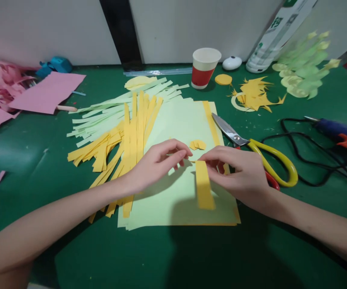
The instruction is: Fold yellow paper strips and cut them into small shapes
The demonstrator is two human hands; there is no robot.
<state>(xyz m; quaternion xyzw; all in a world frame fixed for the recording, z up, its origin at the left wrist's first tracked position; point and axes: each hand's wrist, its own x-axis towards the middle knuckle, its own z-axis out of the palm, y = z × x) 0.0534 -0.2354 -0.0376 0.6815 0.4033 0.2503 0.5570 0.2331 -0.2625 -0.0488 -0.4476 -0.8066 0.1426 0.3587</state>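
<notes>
At the far left edge of the green surface lies a heap of pink paper, with a blue thing behind it, too blurred to name. Next come the loose strips, pale green strips fanned out behind and yellow strips across them, reaching the pale green sheet in the middle.

My left hand hovers over that sheet, fingers pinched together at the top end of one yellow strip. My right hand meets it from the other side, fingers clamped on the same end. The strip runs from our fingertips down the sheet toward me, lying flat. Small yellow bits sit just beyond my fingertips.

Behind stands a red and white cup, with no writing I can read. Scissors with yellow handles lie just beside my right hand, blades pointing up and left. Farther right are yellow scraps, a leaning white bottle with green print too blurred to read, and a glue gun with its black cord looping near the right edge.

Open room lies nearest me, below the sheet's lower edge.
</notes>
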